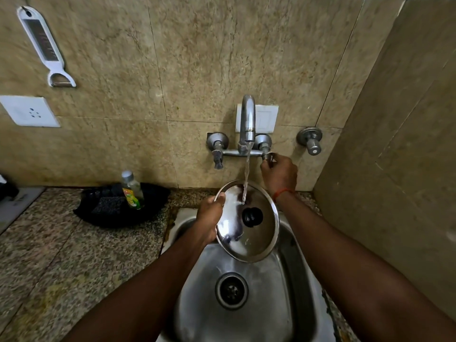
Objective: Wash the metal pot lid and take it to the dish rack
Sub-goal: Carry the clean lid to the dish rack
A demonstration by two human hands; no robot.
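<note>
Beige marble-look wall tiles (197, 58) back a speckled granite counter (49, 255) and steel sink (291, 280). Over the basin, the left hand (209, 218) grips the metal pot lid (249, 220) by its rim — under running water (246, 174) — while the right hand (281, 172) pinches the tap handle (267, 156).

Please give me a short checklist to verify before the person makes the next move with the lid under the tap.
1. Left hand grips the rim of the round metal pot lid with black knob: ok.
2. Water stream from the curved chrome tap lands on the lid: ok.
3. Right hand is on the right tap valve handle: ok.
4. Lid is held above the steel sink basin: ok.
5. White foam on the lid fully rinsed: not ok.
6. Dish rack location: cannot tell, it is not in view.
</note>
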